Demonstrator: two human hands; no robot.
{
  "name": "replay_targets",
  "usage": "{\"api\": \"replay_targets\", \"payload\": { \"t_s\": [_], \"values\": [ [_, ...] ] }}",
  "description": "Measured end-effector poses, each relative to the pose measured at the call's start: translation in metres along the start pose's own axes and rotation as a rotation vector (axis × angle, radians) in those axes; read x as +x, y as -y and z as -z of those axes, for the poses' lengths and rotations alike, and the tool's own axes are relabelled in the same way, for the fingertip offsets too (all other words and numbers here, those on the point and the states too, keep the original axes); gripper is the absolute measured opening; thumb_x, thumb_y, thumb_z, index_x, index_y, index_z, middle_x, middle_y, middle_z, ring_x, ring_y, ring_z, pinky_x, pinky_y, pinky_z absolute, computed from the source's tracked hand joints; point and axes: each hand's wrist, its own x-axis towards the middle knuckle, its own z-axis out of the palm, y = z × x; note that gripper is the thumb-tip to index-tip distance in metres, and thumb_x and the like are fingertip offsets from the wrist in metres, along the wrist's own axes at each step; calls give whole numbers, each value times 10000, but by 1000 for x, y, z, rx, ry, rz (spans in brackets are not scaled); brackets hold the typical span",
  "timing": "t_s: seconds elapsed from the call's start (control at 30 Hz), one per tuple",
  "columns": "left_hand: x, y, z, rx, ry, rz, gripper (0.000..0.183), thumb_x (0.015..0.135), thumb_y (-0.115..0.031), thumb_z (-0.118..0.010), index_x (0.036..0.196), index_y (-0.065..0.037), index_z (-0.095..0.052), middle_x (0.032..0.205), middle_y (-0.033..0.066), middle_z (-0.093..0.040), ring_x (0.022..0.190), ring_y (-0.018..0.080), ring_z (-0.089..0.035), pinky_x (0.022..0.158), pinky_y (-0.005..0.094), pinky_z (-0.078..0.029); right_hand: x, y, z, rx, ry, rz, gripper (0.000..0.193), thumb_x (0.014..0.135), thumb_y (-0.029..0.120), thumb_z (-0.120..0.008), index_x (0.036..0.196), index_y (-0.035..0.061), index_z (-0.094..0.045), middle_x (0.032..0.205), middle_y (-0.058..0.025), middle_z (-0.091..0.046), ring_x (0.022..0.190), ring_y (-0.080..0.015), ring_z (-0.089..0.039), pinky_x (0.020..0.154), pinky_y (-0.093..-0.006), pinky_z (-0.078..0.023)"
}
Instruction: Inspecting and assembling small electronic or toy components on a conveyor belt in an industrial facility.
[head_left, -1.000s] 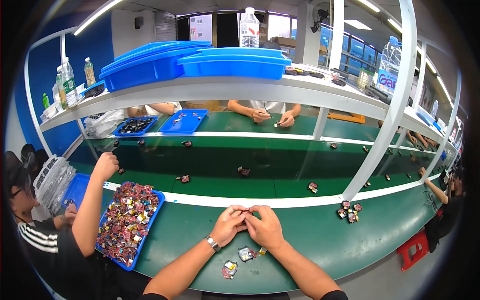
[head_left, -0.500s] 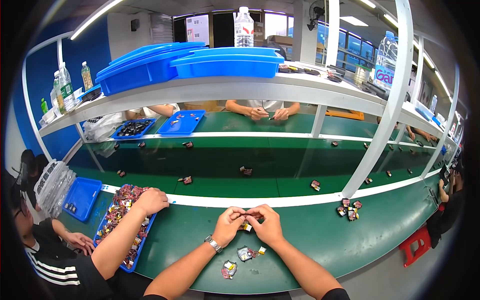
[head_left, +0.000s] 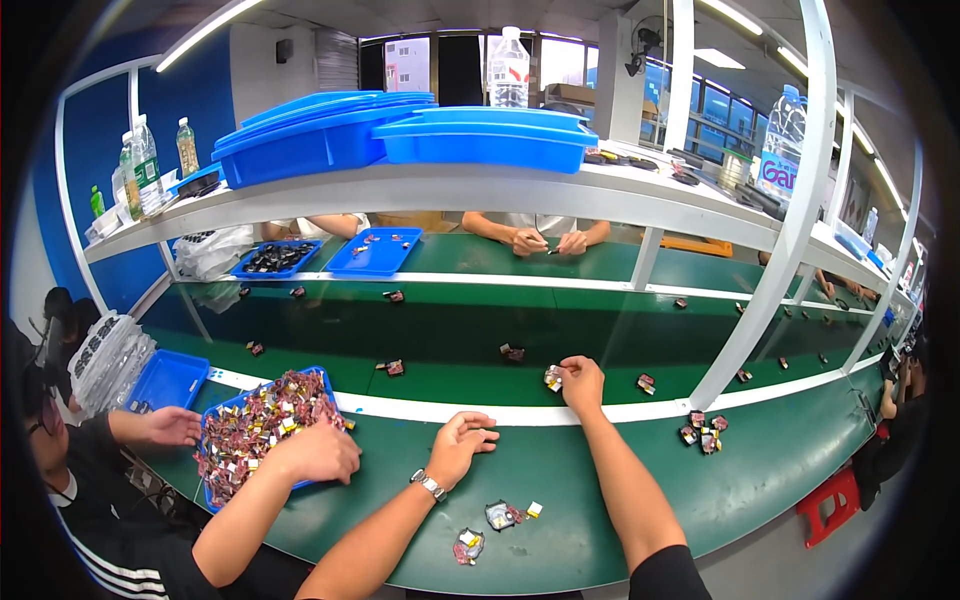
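Note:
Reaching over the white rail, my right hand (head_left: 583, 388) pinches a small electronic module (head_left: 552, 378) with wires and a pale part at the edge of the green conveyor belt (head_left: 455, 350). Whether the module touches the belt, I cannot tell. My left hand (head_left: 465, 447) is above the green worktop (head_left: 400, 450), fingers loosely bent and apart, with nothing visible in it. Between my forearms lie two wired modules: one with a grey casing (head_left: 500, 515) and yellow-white battery, another (head_left: 468, 546) nearer me. Several modules (head_left: 703, 432) are clustered to the right.
At left, a co-worker's hand (head_left: 322, 452) is at a blue tray (head_left: 326, 384) heaped with wired modules. Spaced modules (head_left: 395, 368) lie on the belt. A slanted white post (head_left: 760, 240) and a shelf with blue bins (head_left: 485, 140) stand ahead. Another person's hands (head_left: 550, 242) work opposite.
My hands have separated. The right one carried the module forward to the belt; the left stayed over the worktop and its fingers loosened. The co-worker's heaped tray has shifted and turned.

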Motion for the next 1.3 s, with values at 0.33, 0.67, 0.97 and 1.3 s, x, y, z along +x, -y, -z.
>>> {"api": "replay_targets", "payload": {
  "t_s": [0.33,0.67,0.97,1.3],
  "values": [
    [0,6,3,62,48,-1,192,932,24,-518,1117,36,-569,1119,168,-645,979,225,-664,826,331,-570,18,51,-64,-518,125,-5,633,766,490,-769,1038,-48,-577,1019,-252,-645,990,-410,-644,858,-445,-532],
    [6,5,8,-24,1,16,168,942,-9,-537,1105,22,-560,1042,159,-662,867,195,-663,724,300,-560,6,34,-68,-259,168,39,520,719,232,-761,1106,-47,-553,862,-174,-696,858,-316,-690,787,-396,-556],
    [-10,-22,15,-164,228,387,393,1047,-313,-447,1278,-9,-539,1082,106,-633,843,171,-620,690,297,-518,-104,101,53,113,741,497,561,749,102,-738,1256,24,-511,1129,-159,-634,1090,-304,-615,960,-384,-488],
    [-8,-14,4,-243,280,305,383,1018,-135,-473,1381,-11,-472,1208,146,-626,1039,247,-666,943,425,-554,-128,100,62,60,376,481,291,796,82,-721,1080,46,-669,1056,-108,-648,1027,-294,-616,873,-372,-513]
  ]
}}
